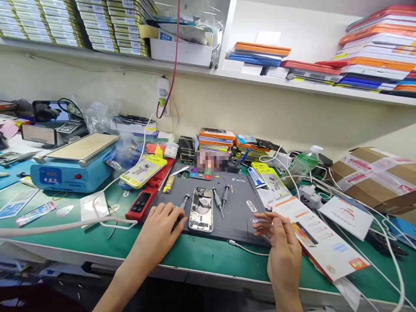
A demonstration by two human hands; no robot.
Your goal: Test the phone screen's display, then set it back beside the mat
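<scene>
An opened smartphone (200,209) lies on the dark grey work mat (237,216), its internal parts and a round coil facing up. My left hand (165,223) rests at the mat's left front, fingers loosely bent and slightly apart. Just beyond its fingertips lies a small grey screwdriver (185,201), partly hidden by the hand. My right hand (281,242) is raised over the mat's right front corner, fingers apart and half curled, with nothing visible in it. Right of the phone lie two more screwdrivers, one (217,201) close to its edge and another (225,195) beside that.
A red device (139,206) borders the mat's left side, with a blue heating plate (74,169) farther left. On the right are a printed white box (321,238), cables, a green-labelled bottle (305,162) and a cardboard box (377,177). A white cable (248,249) crosses the front edge.
</scene>
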